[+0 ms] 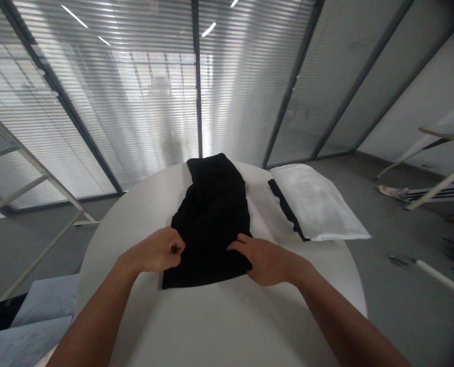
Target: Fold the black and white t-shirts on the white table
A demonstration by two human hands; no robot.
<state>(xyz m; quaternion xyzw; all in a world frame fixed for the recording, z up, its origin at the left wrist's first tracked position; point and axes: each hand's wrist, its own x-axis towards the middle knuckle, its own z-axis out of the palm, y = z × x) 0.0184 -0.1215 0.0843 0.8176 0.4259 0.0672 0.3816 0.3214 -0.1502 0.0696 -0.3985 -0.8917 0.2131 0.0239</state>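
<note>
On the middle of the round white table (219, 316) lies a black garment (211, 214), stretched lengthwise from the table's far edge down toward the near side. It's narrower at the far end and wider at the near end. Can't really tell what kind of garment it is, it's just matte black.

Over at the table's right edge there's a white bundle (318, 204), flat and pillow-ish, maybe something folded in a bag. A thin black strip (286, 209) runs along the side of it that faces the table's centre. It sits close to the black cloth but apart from it.

Toward the near side of the table, the left hand (158, 251) is balled into a fist on the garment's left edge, with a pinch of fabric bunched inside it. The right hand (265, 257) sits at the lower right corner with its fingers spread almost flat on the cloth. Whether the thumb is tucked under the hem, I can't tell.

My guess on handling: light, thin and totally floppy, with no stiffness at all. It'll likely slide easily on that smooth tabletop and sag or crumple if lifted from one spot. The edges and corners look like the best places to grab, with two hands spread apart along a hem.
</note>
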